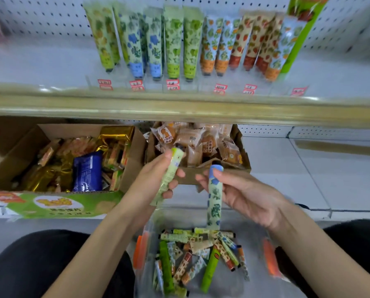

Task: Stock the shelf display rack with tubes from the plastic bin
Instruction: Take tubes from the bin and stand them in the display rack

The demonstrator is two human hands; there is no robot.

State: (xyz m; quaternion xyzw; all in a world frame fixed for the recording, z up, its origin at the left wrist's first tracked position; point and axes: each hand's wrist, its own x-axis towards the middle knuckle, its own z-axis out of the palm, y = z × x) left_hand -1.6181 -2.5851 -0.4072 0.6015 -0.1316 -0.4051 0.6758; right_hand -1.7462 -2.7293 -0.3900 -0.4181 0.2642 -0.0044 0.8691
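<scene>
While upright, blue tube (214,201) in right hand (248,196)

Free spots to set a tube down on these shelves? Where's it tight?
Upper shelf: bare left of the display rack and right of the green carton. Lower shelf: bare right of the pastry box. Crowded: rack rows, snack box, plastic bin. Both busy: left hand holds a green tube, right hand a blue-capped tube.

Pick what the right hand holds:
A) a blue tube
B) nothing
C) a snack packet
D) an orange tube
A: the right hand pinches the blue tube near its blue end, holding it upright.
</scene>
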